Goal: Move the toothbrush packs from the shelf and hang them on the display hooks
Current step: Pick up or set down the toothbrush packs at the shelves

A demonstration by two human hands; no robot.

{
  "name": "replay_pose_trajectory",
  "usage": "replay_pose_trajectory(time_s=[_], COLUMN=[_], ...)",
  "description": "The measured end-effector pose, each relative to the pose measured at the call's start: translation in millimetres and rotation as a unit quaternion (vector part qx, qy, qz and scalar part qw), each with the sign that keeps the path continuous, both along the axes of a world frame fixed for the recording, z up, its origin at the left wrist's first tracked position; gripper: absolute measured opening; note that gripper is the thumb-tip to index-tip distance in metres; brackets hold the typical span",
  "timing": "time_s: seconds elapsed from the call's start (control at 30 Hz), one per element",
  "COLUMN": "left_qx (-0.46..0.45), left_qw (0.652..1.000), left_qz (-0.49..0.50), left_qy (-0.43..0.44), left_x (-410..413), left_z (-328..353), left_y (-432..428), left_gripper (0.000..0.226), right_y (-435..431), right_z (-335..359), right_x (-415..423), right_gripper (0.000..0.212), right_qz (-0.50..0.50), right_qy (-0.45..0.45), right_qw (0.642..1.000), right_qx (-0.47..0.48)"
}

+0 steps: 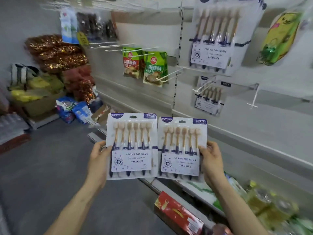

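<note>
Even soft indoor light, edges blurred and warped, centre sharp

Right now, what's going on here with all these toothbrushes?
A person faces a shop display holding two toothbrush packs side by side, the left grip on the left pack, the right grip on the right pack. Neither is hung yet. Identical upper packs and lower packs already hang on the wall, and an empty hook juts out nearby.

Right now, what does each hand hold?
Left hand: grips the left toothbrush pack.
Right hand: grips the right toothbrush pack.
</note>
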State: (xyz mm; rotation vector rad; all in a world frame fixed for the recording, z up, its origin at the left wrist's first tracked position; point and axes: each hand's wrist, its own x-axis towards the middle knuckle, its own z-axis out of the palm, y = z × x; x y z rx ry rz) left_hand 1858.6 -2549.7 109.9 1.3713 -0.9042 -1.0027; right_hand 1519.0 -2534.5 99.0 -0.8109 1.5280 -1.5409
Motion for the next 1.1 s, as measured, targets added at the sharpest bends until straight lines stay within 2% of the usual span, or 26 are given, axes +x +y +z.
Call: replay_pose_trajectory(time_s=[0.2, 0.57, 0.7, 1.1], left_qx=[-0.004, 0.029, 0.031, 0.035], left_qw=[0.999, 0.986, 0.975, 0.95], left_qz=[-0.035, -0.16, -0.208, -0.302], left_qy=[0.008, 0.035, 0.072, 0.071], left_x=[-14.1, -52.4, -55.8, -8.8], left_z=[-4.4, -29.1, -35.1, -48.0], left_y=[-93.1, -220.1, -254.4, -319.0], left_gripper=[0.014, 0.015, 0.014, 0.019], right_y=[-61.4, -93.4, -102.1, -134.5], right_z=[-6.3, -12.7, -3.5, 14.1], right_x=[-10.5, -25.7, -13.4, 26.1], right_gripper=[0.016, 0.016, 0.016, 0.017], right_qz=[-0.053, -0.195, -0.231, -0.306], right_qy=[-0.009, -0.036, -0.038, -0.016], right_qw=[0.999, 0.98, 0.972, 0.951], right_qx=[0.003, 0.009, 0.0, -0.039])
